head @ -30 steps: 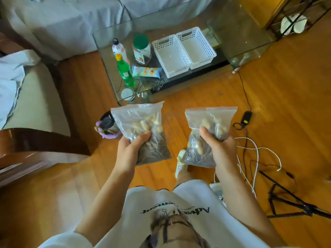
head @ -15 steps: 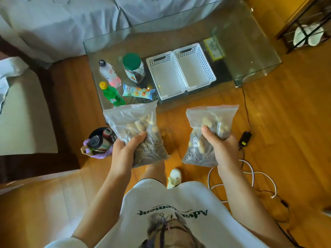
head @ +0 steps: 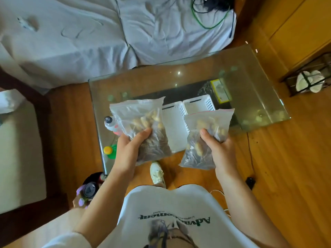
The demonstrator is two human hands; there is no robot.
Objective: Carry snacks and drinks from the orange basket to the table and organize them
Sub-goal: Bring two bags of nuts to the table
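Clear plastic snack bags, two (head: 141,126) (head: 207,133), one gripped in each hand's (head: 129,149) (head: 220,151) curled fingers above two white baskets (head: 174,122).

Each hand (head: 128,151) (head: 219,151) grips snack bag (head: 141,120) (head: 207,126) above glass table (head: 250,83).

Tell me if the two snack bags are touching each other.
Apart. The head view shows the white baskets between the left bag and the right bag.

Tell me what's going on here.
A person stands at a glass table, holding a clear zip bag of snacks in each hand: left hand grips the left bag, right hand the right bag. Both hang above two empty white baskets. Two bottles already stand on the table.
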